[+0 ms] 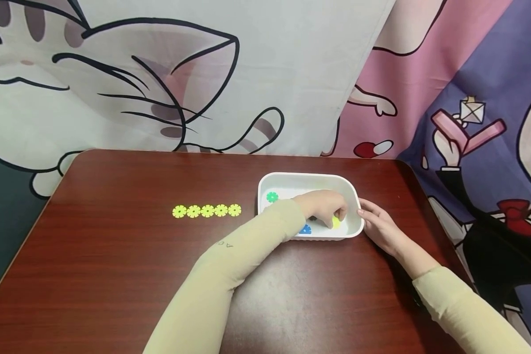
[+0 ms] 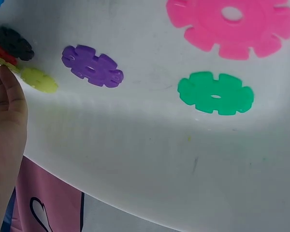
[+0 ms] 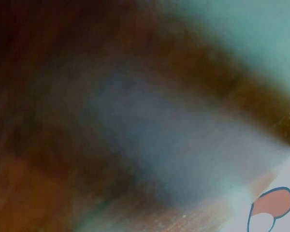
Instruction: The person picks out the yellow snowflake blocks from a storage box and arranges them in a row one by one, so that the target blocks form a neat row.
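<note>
Yellow disc [image 1: 336, 222] (notched) touches the left hand [image 1: 325, 206].

Head: bright, sharp, glare on tabletop [image 1: 276, 278] | left wrist: dimmer, greyish | right wrist: dark, mostly blurred

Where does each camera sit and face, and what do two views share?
Head: worn on the head, facing forward and down at the red-brown table and white plastic tray; left hand and right hand show.
Left wrist: on that wrist, facing into the tray at a green flower-shaped plastic disc and a purple one; the left hand shows at left.
Right wrist: on that wrist, mostly blurred, facing unclear; white printed fabric at lower right, no hand distinguishable.
Head and left wrist share tray, left hand, green disc.
</note>
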Available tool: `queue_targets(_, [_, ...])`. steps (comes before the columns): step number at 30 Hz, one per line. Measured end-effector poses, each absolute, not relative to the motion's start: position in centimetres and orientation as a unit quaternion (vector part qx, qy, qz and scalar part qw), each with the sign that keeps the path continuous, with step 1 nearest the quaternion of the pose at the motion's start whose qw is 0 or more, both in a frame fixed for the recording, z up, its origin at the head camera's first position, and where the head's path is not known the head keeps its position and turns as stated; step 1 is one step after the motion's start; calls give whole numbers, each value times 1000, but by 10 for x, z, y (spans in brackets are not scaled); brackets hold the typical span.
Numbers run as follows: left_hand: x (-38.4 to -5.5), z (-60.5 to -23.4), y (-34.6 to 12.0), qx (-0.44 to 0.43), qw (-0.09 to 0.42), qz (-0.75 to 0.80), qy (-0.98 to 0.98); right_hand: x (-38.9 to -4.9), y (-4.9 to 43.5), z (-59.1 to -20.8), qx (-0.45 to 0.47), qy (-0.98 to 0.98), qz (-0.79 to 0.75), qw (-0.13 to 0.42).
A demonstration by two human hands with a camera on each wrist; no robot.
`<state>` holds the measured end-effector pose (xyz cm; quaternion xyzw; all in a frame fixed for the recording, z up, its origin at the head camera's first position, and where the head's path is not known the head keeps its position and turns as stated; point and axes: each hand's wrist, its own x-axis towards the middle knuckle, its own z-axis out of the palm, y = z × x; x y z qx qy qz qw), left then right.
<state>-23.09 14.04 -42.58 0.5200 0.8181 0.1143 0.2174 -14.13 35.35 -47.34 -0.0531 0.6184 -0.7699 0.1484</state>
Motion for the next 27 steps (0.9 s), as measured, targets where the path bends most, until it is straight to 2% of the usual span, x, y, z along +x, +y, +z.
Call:
queue_targets(9, [-231, -427, 143, 527, 208, 117, 816, -141, 355, -474, -62, 616, -771, 149])
queue_targets(20, [-231, -415, 137, 531, 235, 79, 810, -143, 354, -473, -61, 619, -769, 151])
queue_targets(27, [-230, -417, 138, 541, 230, 61, 806, -142, 354, -474, -55, 619, -769, 149])
